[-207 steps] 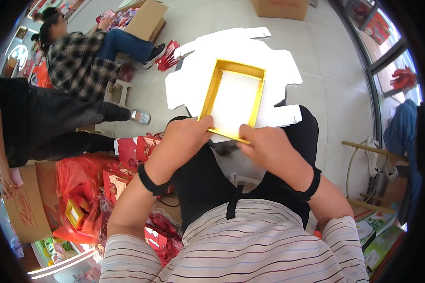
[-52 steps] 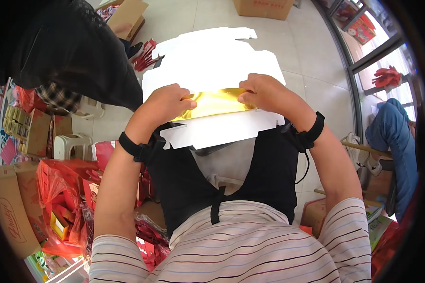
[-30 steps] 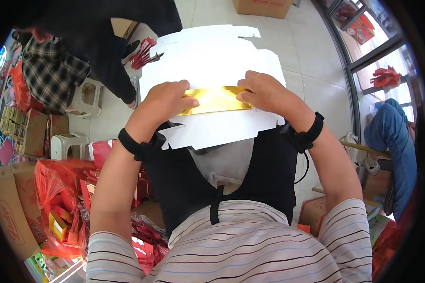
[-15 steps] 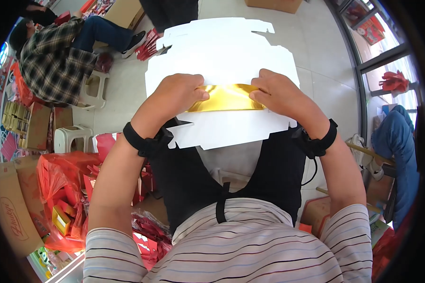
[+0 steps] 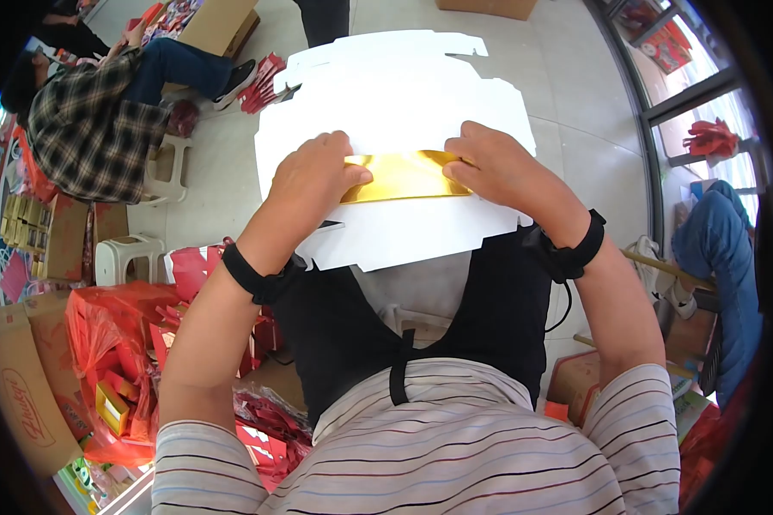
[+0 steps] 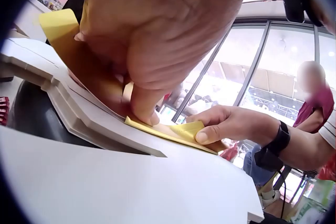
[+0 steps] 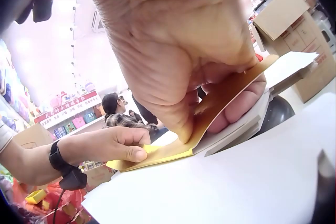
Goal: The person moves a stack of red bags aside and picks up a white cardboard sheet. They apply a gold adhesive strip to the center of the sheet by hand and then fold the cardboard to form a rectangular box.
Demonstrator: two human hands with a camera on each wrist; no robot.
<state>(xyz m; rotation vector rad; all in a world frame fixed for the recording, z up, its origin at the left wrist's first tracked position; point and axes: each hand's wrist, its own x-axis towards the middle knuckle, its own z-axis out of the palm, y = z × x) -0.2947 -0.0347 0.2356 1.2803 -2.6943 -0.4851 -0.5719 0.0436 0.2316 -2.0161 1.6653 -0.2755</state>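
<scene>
A shiny gold card piece (image 5: 401,176) lies across white die-cut cardboard sheets (image 5: 395,94) stacked over the lap. My left hand (image 5: 312,176) pinches its left end, thumb on the near side and fingers curled behind. At the other end my right hand (image 5: 500,170) grips it the same way. In the left wrist view the gold card (image 6: 68,40) bends upright beside the left hand (image 6: 157,29), and a yellow folded edge rests on the white sheet. The right wrist view has the gold card (image 7: 228,92) curving under the right hand (image 7: 178,50).
Red plastic bags (image 5: 116,322) with a gold frame (image 5: 112,407) and a cardboard box (image 5: 26,386) lie at the left. White stools (image 5: 129,259) stand beyond. A person in a checked shirt (image 5: 94,124) sits at upper left; another in jeans (image 5: 717,257) sits at right.
The open gold frame held earlier now appears as a low gold strip between both hands, lying crosswise. A standing person in black has moved away toward the top. Over the last second both hands barely shift.
</scene>
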